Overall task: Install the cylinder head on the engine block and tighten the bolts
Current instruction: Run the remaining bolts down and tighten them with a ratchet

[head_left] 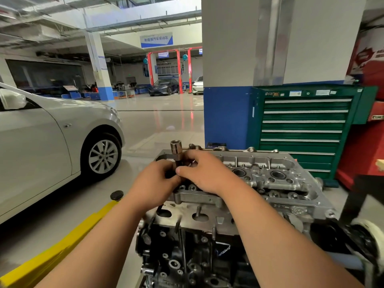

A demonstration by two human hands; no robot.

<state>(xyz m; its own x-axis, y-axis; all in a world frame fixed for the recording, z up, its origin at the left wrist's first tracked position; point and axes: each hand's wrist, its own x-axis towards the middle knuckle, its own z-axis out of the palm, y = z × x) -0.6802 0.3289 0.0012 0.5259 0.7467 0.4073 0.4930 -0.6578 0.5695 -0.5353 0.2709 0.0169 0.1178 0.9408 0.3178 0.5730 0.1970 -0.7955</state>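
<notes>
**Item: cylinder head**. Located centre right of the frame, seated on the engine block, which fills the lower centre. The upper face is uncovered, with open bores and bolt wells exposed.

**Item: socket tool**. Held upright at frame centre, above the near left corner of the head. The bright socket is turned open end upward on a dark shank. The lower end is hidden by the hands, so what it engages cannot be told.

**Hazards (judged):**
- The tool may be dropped into an open bore or well if the two-handed grip is loosened over the head.
- A bolt may be cross-threaded if the shank is driven while tilted.
- The socket may be slipped off its shank, as only the shank appears to be held.
- Uneven clamping of the head is likely if bolts are tightened out of sequence.

**Pose:**
- Left hand: entered from lower left with the back of the hand toward the camera. The fingers are curled round the shank.
- Right hand: entered from lower right and arched over the head. The shank is pinched between the thumb and curled fingers, and the hand touches the left hand.
</notes>
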